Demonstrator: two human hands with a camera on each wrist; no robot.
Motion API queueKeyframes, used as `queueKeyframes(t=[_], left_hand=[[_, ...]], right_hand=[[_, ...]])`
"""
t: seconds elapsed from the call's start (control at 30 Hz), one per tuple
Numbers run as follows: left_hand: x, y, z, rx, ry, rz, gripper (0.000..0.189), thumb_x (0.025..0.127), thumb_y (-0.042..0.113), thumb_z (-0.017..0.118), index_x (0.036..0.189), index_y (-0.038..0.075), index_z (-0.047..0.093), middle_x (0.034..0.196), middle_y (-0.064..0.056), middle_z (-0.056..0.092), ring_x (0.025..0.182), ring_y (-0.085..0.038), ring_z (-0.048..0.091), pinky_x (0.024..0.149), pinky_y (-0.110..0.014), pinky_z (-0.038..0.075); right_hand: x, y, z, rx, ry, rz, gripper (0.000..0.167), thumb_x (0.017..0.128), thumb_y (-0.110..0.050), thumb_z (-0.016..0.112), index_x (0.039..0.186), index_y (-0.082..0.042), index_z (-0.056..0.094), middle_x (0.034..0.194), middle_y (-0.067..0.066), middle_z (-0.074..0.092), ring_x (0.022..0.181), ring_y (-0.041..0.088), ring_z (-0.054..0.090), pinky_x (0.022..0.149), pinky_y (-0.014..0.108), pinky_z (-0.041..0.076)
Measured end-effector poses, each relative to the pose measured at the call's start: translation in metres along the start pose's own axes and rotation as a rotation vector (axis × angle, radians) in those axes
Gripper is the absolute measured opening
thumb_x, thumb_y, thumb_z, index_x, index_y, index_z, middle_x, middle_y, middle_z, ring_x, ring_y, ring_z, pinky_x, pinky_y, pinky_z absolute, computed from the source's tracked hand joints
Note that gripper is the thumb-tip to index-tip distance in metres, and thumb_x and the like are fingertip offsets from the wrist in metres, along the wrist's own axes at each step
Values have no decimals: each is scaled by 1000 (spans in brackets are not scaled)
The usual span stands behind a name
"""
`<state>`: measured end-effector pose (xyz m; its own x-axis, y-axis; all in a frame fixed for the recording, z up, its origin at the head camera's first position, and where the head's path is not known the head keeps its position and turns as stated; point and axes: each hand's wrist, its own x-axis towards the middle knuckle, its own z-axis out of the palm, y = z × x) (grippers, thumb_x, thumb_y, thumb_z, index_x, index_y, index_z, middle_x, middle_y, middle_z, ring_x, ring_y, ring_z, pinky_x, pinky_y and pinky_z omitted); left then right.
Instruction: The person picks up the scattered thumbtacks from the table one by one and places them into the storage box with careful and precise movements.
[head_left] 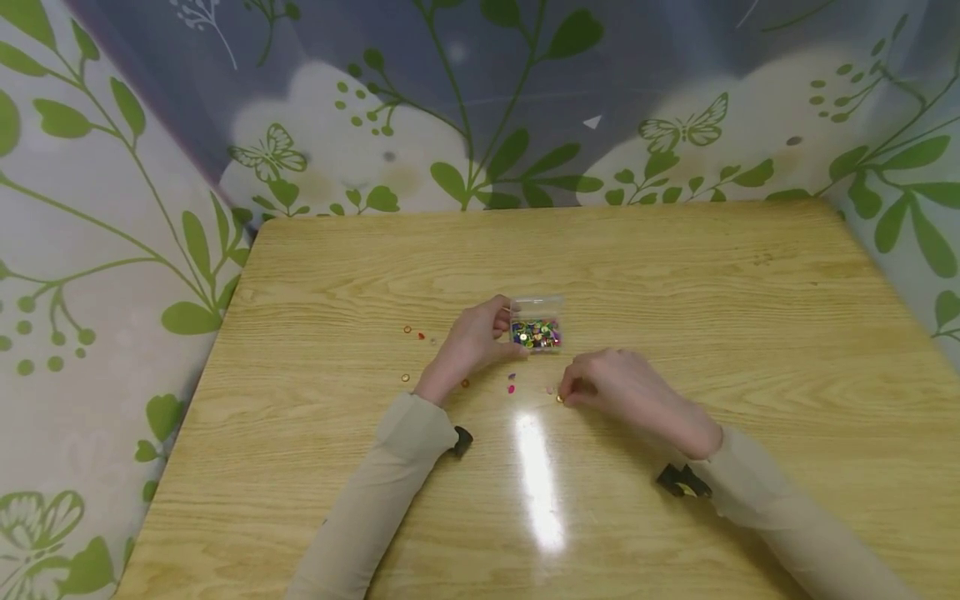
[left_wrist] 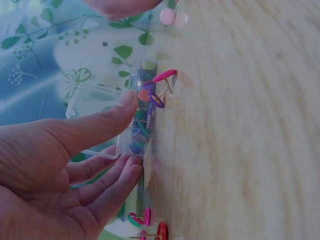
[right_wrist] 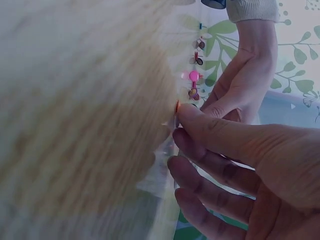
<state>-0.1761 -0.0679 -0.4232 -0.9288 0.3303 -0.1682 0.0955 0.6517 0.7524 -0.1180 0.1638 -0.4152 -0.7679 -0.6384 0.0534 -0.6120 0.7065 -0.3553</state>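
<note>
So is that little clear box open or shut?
Open: the lid stands raised from the box, with the colourful thumbtacks inside uncovered.

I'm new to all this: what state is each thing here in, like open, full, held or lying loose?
Box: upright, holding many jumbled tacks
Lid: swung open
Left hand: holding the box
Right hand: thumb and finger pinching a tack at the table
Pink tack: loose, on its side
Purple tack: loose, on its side
Red tack: loose on the table
</note>
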Motion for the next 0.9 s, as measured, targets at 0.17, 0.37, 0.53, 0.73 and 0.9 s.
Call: queueKeyframes(t=[0.17,0.37,0.53,0.73,0.9], left_hand=[[0,-1,0,-2,3,2,64,81,18,87,136,8,57,128,-10,65,114,-23,62,101,-33,53],[0,-1,0,2,7,2,64,81,19,87,135,8,57,128,-10,65,114,-23,62,101,-33,52],[0,-1,0,3,13,10,64,80,19,87,135,8,57,127,-10,66,113,-23,62,101,-33,52],[0,-1,0,6,8,13,64,80,19,87,136,8,56,127,-10,66,113,-23,62,100,-32,53],[0,-1,0,3,2,3,64,81,19,87,136,9,56,128,-9,65,114,-23,62,100,-33,53]], right_hand=[[3,3,-6,15,39,15,6,88,-12,78,87,-18,76,88,-5,76,75,12,71,64,30,59],[9,4,-9,2,95,24,6,88,-12,78,88,-15,73,84,0,76,66,12,68,54,24,54],[19,8,-12,-4,155,21,5,87,-12,79,87,-14,74,81,-1,74,60,7,61,50,22,48],[36,16,-13,-9,204,67,7,88,-17,80,89,-12,76,81,-1,75,53,5,49,44,21,36],[44,19,-11,-27,230,67,7,86,-14,81,92,-14,77,84,-1,75,52,6,47,44,23,35]])
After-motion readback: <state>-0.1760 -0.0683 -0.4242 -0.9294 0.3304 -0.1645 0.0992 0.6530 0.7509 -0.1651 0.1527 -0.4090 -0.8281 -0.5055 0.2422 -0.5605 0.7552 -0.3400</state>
